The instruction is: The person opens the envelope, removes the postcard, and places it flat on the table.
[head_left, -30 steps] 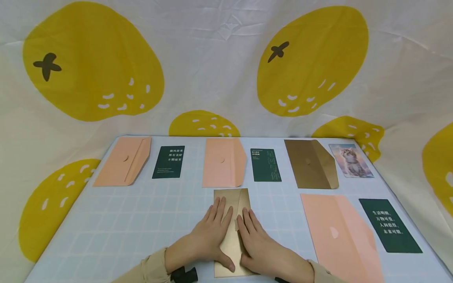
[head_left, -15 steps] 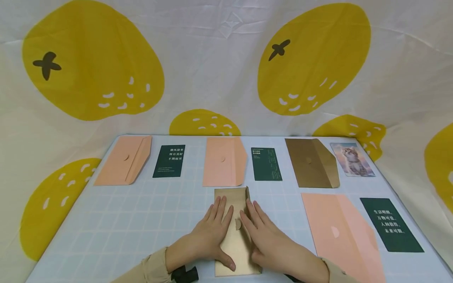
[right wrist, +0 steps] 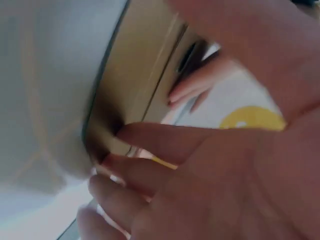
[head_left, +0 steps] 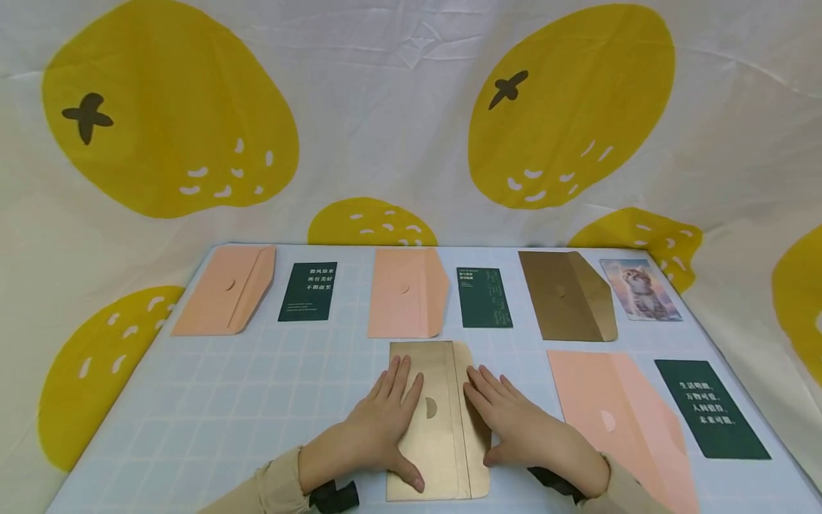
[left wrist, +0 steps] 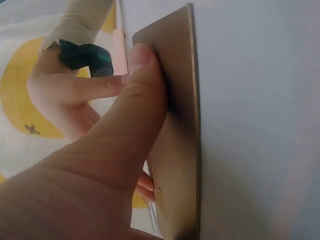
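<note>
A gold envelope lies in front of me on the table, its flap unfolded to the right and a half-round notch near its middle. Flat on the envelope's left part rests my left hand, fingers straight and thumb spread. My right hand touches the flap with extended fingertips. In the left wrist view the left thumb lies along the envelope near its edge. The right wrist view is blurred, with the right fingers at the flap.
Along the back lie two pink envelopes, a brown-gold envelope, two green cards and a kitten picture card. To the right are a larger pink envelope and another green card.
The gold envelope's flap has swung from folded over to unfolded on the right. My right hand has moved rightward with it, while the left hand has stayed in place.
</note>
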`<state>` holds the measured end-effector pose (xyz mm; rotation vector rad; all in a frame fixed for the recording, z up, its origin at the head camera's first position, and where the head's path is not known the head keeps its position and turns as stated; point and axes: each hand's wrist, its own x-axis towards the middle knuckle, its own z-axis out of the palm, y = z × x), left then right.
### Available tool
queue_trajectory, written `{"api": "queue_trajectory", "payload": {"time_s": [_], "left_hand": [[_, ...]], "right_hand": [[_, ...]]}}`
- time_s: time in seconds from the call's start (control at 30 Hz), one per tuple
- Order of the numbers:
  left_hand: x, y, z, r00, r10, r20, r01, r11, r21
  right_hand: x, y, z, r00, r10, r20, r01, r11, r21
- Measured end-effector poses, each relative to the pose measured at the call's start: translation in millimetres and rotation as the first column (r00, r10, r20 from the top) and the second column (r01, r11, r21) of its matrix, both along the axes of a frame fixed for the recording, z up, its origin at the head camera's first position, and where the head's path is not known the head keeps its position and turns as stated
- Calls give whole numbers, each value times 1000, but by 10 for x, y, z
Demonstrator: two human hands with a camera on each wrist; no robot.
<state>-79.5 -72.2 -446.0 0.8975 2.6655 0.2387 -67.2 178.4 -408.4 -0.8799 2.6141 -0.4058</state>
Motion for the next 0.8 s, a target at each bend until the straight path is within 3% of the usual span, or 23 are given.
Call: {"api": "queue_trajectory", "payload": {"time_s": [0.1, 0.3, 0.47, 0.63, 0.8], "left_hand": [[-4, -5, 6, 1000, -6, 5, 6, 1000, 6], [-30, 37, 39, 998, -33, -54, 34, 999, 6], [-55, 213, 91, 992, 19, -121, -20, 1000, -6], [-75, 469, 123, 966, 61, -253, -96, 987, -126], [-47, 662, 79, 937, 40, -348, -134, 959, -250]], "right_hand": [[-29, 3, -35, 1000, 12, 20, -12, 1000, 16], [-97, -5, -86, 998, 53, -28, -52, 998, 41], [-114, -21, -106, 999, 47, -16, -46, 998, 45], [-91, -43, -127, 999, 32, -7, -32, 998, 49], [-71, -48, -154, 999, 42, -25, -41, 998, 58]]}}
